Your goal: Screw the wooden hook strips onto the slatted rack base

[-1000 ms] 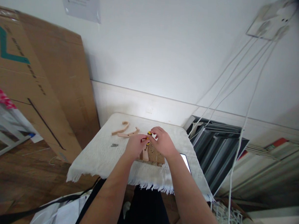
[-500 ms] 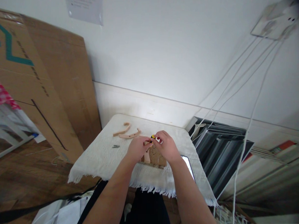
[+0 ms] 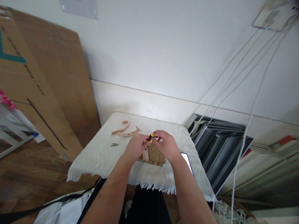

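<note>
My left hand (image 3: 135, 147) and my right hand (image 3: 165, 146) meet over the table, fingers closed in a pinch. Between their fingertips is a small yellow-and-black piece (image 3: 152, 135); its exact kind is too small to make out. The right fingers grip it, while what the left fingertips pinch beside it is mostly hidden. Under the hands lies a brown speckled board (image 3: 157, 154), with a pale wooden piece (image 3: 145, 155) on its left part. Beyond my left hand rest a curved wooden piece (image 3: 121, 128) and another one with holes (image 3: 129, 133).
A white fringed cloth (image 3: 94, 155) covers the small table. On it are small dark metal bits (image 3: 114, 144) at left and a phone-like screen (image 3: 187, 162) at right. A cardboard box (image 3: 50, 76) stands left; grey panels (image 3: 219, 153) and hanging white cables (image 3: 247, 125) are on the right.
The view has shifted slightly. Both hands stay together over the board, and more of the yellow-and-black piece shows between the fingertips.
</note>
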Tool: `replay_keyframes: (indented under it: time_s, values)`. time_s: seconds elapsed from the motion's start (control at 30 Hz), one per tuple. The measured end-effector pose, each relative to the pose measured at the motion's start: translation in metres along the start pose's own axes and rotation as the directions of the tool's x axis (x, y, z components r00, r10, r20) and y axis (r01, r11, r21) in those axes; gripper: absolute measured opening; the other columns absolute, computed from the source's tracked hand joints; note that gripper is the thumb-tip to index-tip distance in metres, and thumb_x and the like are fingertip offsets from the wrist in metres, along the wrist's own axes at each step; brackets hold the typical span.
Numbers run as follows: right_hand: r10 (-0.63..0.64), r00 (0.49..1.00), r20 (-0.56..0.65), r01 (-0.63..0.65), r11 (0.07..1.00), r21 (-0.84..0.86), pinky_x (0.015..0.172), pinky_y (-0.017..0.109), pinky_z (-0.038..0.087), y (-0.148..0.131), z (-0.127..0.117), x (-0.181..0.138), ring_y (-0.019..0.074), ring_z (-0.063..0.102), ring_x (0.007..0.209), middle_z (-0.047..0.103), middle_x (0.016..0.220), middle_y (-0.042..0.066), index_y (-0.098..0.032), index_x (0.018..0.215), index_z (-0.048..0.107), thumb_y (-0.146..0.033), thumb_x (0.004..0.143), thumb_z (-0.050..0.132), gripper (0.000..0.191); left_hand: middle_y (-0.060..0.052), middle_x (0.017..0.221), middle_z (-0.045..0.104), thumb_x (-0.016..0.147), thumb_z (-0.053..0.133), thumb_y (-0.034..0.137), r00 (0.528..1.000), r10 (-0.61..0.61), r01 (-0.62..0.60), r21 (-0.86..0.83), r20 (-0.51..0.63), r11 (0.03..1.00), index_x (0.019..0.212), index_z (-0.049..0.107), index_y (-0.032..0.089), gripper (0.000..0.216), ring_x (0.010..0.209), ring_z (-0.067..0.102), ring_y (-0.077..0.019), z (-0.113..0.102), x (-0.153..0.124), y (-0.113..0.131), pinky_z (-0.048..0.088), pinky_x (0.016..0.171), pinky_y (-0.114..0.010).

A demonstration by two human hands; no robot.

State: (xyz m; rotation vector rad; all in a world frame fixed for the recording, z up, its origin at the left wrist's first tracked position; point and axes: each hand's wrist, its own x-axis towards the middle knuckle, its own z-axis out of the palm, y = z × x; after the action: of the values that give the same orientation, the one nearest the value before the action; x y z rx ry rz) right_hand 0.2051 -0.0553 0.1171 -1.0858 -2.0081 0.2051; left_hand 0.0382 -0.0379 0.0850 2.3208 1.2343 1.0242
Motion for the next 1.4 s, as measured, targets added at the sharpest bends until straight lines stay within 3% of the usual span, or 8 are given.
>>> replay_keyframes:
  time_s: [0.7,0.9,1.0,1.07,1.23,1.4]
  values:
    - [0.067,0.997,-0.029,-0.065,0.996,0.067,0.071,0.031,0.053,-0.002,0.003,0.002,0.0168,0.064,0.075,0.066,0.084,0.004,-0.019,0.083,0.063,-0.015,0.079,0.062,0.006,-0.007,0.088,0.072,0.085,0.059,0.026,0.999,-0.036,0.035,0.053,0.017,0.998,0.092,0.070,0.016,0.016,0.085,0.064,-0.0219,-0.006,-0.001,0.004,0.046,0.078,-0.031]
    - [0.122,0.991,-0.053,-0.120,0.992,0.043,0.066,0.030,0.052,0.003,0.003,0.005,0.0156,0.061,0.069,0.062,0.075,0.002,-0.020,0.075,0.060,-0.021,0.081,0.063,0.006,-0.007,0.082,0.070,0.089,0.053,0.022,0.992,0.018,-0.027,0.072,0.125,0.997,0.084,0.069,0.014,0.018,0.080,0.062,-0.0205,-0.006,0.008,0.004,0.044,0.074,-0.030]
    - [0.127,0.990,-0.057,-0.123,0.990,0.070,0.066,0.030,0.053,0.002,0.002,0.005,0.0158,0.063,0.075,0.066,0.088,0.005,-0.019,0.081,0.062,-0.019,0.080,0.061,0.001,-0.007,0.083,0.069,0.088,0.051,0.018,0.987,0.024,-0.034,0.060,0.159,0.998,0.082,0.068,0.013,0.018,0.079,0.062,-0.0195,-0.008,0.011,0.008,0.044,0.073,-0.029]
    - [0.152,0.987,-0.042,-0.147,0.983,0.110,0.066,0.029,0.054,0.001,0.001,0.005,0.0150,0.064,0.076,0.068,0.096,0.007,-0.019,0.085,0.063,-0.017,0.079,0.060,0.007,-0.008,0.086,0.069,0.088,0.051,0.016,0.987,0.025,-0.033,0.051,0.158,0.998,0.084,0.068,0.013,0.017,0.082,0.062,-0.0193,-0.008,0.012,0.010,0.044,0.075,-0.029]
    - [0.163,0.985,-0.050,-0.157,0.981,0.113,0.068,0.031,0.055,0.004,0.002,0.001,0.0160,0.065,0.074,0.067,0.085,0.004,-0.019,0.083,0.062,-0.018,0.080,0.059,0.005,-0.007,0.087,0.069,0.080,0.064,0.022,0.993,-0.041,0.036,0.050,0.109,0.998,0.088,0.067,0.014,0.011,0.083,0.062,-0.0215,-0.005,0.012,0.010,0.046,0.076,-0.031]
    - [0.152,0.984,-0.093,-0.139,0.981,0.139,0.071,0.032,0.056,0.008,0.004,-0.002,0.0170,0.064,0.078,0.065,0.088,0.006,-0.020,0.080,0.060,-0.020,0.082,0.058,0.003,-0.005,0.083,0.070,0.080,0.063,0.022,0.993,-0.055,0.054,0.013,0.100,0.998,0.085,0.067,0.017,0.008,0.081,0.063,-0.0209,-0.006,0.012,0.010,0.046,0.077,-0.032]
